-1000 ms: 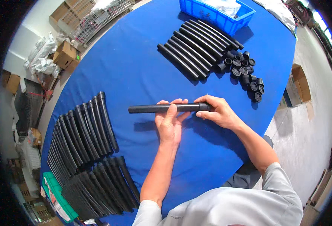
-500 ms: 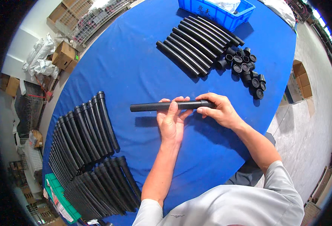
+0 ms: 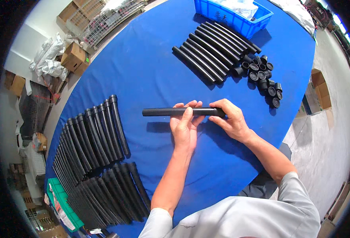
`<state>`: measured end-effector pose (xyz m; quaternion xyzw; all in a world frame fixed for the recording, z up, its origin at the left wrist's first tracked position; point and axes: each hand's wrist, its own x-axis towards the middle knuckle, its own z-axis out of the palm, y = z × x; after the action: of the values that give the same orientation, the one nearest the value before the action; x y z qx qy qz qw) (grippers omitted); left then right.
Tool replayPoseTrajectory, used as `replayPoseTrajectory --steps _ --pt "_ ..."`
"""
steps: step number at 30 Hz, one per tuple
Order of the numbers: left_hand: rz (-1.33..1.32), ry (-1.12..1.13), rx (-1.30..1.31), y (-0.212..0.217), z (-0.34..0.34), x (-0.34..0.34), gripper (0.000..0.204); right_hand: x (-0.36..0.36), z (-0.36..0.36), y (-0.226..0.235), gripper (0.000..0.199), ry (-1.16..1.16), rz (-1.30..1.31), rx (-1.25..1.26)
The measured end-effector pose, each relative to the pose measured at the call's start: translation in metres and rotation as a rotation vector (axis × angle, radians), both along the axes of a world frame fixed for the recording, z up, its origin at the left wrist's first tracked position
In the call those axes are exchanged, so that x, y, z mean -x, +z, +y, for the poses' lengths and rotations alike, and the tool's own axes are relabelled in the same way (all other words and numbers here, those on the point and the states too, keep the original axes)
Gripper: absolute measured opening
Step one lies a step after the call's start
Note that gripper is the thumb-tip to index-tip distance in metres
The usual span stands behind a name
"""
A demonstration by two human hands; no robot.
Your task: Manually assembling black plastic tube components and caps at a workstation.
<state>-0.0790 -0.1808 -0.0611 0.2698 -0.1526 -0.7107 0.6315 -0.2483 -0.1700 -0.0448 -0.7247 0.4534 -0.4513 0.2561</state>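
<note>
A straight black tube (image 3: 159, 112) is held level above the blue cloth, its bare end pointing left. My left hand (image 3: 186, 129) is closed round its middle, palm up, thumb across the front. At the tube's right end, my right hand (image 3: 233, 122) pinches a black end cap (image 3: 217, 112) between thumb and fingers. The fingers partly cover this cap, so how deeply it sits cannot be told. Beyond the hands lie a row of loose black tubes (image 3: 202, 55) and a cluster of short black caps (image 3: 261, 75). Many tubes with capped ends (image 3: 97, 137) lie in two rows at left.
A blue plastic crate (image 3: 238, 18) with a white bag in it stands at the far edge of the cloth-covered table (image 3: 143, 63). A green tray (image 3: 63, 202) sits at the near left. An open carton (image 3: 321, 89) is on the floor at right.
The whole view has shifted slightly, so the table things appear a little further right. Both hands keep their hold on the tube, and the right fingertips now cover more of the cap's rim.
</note>
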Motion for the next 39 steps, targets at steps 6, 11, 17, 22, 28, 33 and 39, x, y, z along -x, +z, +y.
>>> replayPoseTrajectory --steps 6,11,17,22,28,33,39 --pt "-0.05 -0.006 0.065 -0.006 -0.006 -0.011 0.014 0.017 -0.003 0.006 0.094 0.16 -0.232 -0.336" --pt "-0.062 -0.01 0.043 -0.002 -0.001 0.0 0.015 0.029 -0.004 0.013 0.065 0.202 -0.189 -0.401" --pt "-0.085 -0.032 0.042 -0.005 0.006 -0.006 0.019 0.011 -0.002 0.002 0.042 0.154 -0.129 -0.375" --pt "-0.02 -0.064 0.032 -0.01 0.003 -0.008 0.023 0.016 -0.002 0.013 0.038 0.24 -0.269 -0.498" --pt "0.003 -0.05 0.04 -0.011 0.003 -0.002 0.021 0.012 -0.001 0.007 0.034 0.178 -0.301 -0.5" --pt "-0.017 0.003 0.013 -0.007 0.008 0.001 0.02 0.008 0.004 0.007 0.033 0.137 -0.207 -0.36" --pt "-0.036 -0.005 0.038 -0.01 0.006 -0.004 0.018 0.002 0.003 0.007 0.029 0.111 -0.177 -0.334"
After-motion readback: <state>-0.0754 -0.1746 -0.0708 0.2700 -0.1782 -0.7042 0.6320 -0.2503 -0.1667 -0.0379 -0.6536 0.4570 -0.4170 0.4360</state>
